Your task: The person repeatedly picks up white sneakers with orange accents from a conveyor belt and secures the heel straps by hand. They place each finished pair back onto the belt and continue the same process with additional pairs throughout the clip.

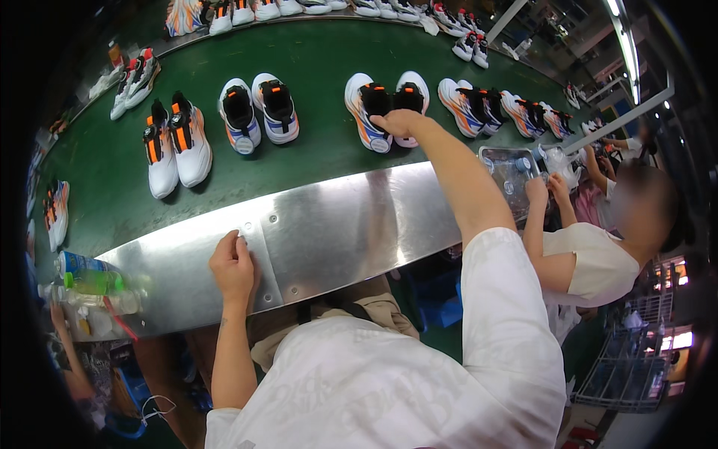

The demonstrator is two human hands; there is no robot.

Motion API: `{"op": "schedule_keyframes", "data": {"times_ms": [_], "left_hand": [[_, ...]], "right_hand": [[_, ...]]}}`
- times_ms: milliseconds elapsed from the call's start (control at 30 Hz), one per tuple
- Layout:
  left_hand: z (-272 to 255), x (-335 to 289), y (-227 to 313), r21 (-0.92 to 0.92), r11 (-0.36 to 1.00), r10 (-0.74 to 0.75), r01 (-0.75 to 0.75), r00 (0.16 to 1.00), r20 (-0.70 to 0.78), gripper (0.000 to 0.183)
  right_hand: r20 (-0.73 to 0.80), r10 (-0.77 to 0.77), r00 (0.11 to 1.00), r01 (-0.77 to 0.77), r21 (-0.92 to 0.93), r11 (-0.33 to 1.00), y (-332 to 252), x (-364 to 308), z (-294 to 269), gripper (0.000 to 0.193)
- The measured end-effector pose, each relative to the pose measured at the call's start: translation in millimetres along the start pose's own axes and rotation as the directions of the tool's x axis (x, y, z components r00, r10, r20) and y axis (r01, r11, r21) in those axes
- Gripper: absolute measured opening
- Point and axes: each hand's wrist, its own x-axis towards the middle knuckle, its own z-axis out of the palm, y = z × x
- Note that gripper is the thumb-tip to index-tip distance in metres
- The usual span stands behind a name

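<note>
As my right hand [402, 124] meets the white sneakers [362, 111], my left hand [233, 263] hangs near the ledge

While my right hand lies over the pair, its thumb points left across the inner side of the left shoe; the other fingers are mostly hidden, so I cannot tell whether they are clamped on anything. The sneakers, with black collars and orange and blue trim, sit on the green work surface [321, 52], beyond the steel ledge [336, 213]. My left hand is over that ledge, fingers curled together, thumb against the index finger; I see nothing held. Left of my pair stands a second sneaker pair [283, 127], then a third sneaker pair [196, 153]; more sneakers [452, 105] line up to the right. Plastic bottles [97, 281] stand at the ledge's left end. At right, beside a bottle tray [490, 152], is a co-worker [591, 266] in a cream shirt.
</note>
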Motion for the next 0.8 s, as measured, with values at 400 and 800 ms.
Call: {"op": "schedule_keyframes", "data": {"times_ms": [400, 800], "left_hand": [[8.5, -1.2, 9.1, 0.034, 0.999, 0.024, -0.024, 0.999, 0.021, 0.025], [81.0, -33.4, 120.6, 0.218, 0.963, 0.03, -0.159, 0.867, 0.497, 0.041]], "right_hand": [[-0.344, -0.282, 0.896, 0.33, 0.089, 0.94, -94.1, -219.4, 97.1, 0.058], [-0.406, -0.242, 0.881, 0.3, 0.083, 0.95, -64.9, -318.7, 149.5, 0.076]]}}
